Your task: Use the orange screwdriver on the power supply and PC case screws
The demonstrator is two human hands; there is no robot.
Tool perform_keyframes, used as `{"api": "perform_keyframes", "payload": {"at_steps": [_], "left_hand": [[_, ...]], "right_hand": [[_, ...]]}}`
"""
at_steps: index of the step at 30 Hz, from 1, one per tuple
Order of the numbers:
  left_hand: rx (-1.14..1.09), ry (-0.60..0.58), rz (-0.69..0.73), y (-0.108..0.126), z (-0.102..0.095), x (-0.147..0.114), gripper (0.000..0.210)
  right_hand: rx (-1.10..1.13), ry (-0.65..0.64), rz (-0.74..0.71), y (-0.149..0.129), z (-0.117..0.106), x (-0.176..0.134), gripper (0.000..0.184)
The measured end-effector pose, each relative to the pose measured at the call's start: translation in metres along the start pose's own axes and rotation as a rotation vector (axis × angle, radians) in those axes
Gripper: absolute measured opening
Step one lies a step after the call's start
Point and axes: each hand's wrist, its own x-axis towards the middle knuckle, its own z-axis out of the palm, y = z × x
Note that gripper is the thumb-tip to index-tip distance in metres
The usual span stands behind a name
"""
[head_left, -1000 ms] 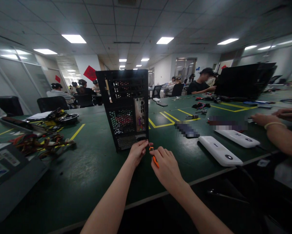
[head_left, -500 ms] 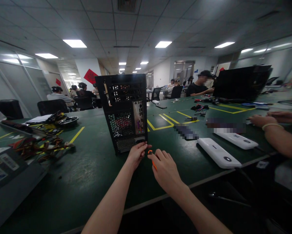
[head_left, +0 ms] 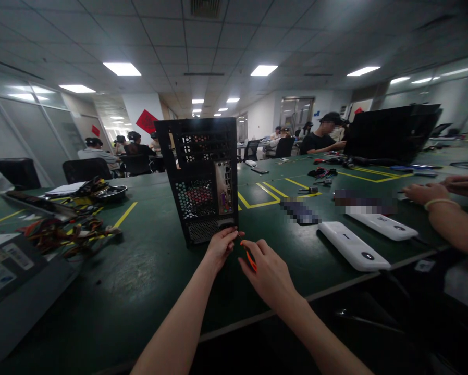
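A black computer case (head_left: 211, 174) stands upright on the green table, its rear face with ports and mesh vents towards me. My left hand (head_left: 220, 249) is closed in a pinch at the case's lower right corner. What its fingertips hold is too small to make out. Close by on the right, my right hand (head_left: 268, 271) is closed around an orange-handled screwdriver (head_left: 251, 259). The thin shaft points up and left towards my left fingertips and the case edge. Most of the handle is hidden by my fingers.
Left lie a grey metal box (head_left: 19, 291) and tangled cables (head_left: 73, 234). Two white power banks (head_left: 353, 247) and a dark phone (head_left: 299, 211) lie right. Another person's hands (head_left: 427, 194) are at the right edge. A second black case (head_left: 390, 133) stands farther back.
My right hand has turned and shifted slightly right and down, and more of the orange handle shows. My left hand stays at the case's corner. The view has shifted slightly.
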Motion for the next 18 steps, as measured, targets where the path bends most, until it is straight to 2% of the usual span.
{"api": "perform_keyframes", "payload": {"at_steps": [2,4,7,11,14,18], "left_hand": [[-0.005,0.003,-0.005,0.000,-0.001,0.000,0.024],[-0.008,-0.002,-0.009,-0.001,-0.001,0.001,0.024],[-0.011,-0.012,-0.005,-0.002,-0.001,0.001,0.023],[0.003,-0.031,0.014,-0.002,-0.001,0.001,0.022],[0.010,-0.030,0.015,-0.002,-0.001,0.001,0.022],[0.018,-0.005,0.020,-0.002,-0.001,0.001,0.024]], "right_hand": [[0.023,-0.024,0.083,-0.001,0.001,0.001,0.027],[0.009,-0.040,0.104,-0.002,0.001,0.003,0.024],[-0.089,-0.001,0.009,-0.004,-0.001,0.003,0.018],[-0.195,0.055,-0.057,-0.008,0.001,0.001,0.023],[-0.122,0.084,-0.023,-0.009,0.008,-0.001,0.023],[0.110,0.118,0.040,-0.002,0.014,0.000,0.020]]}}
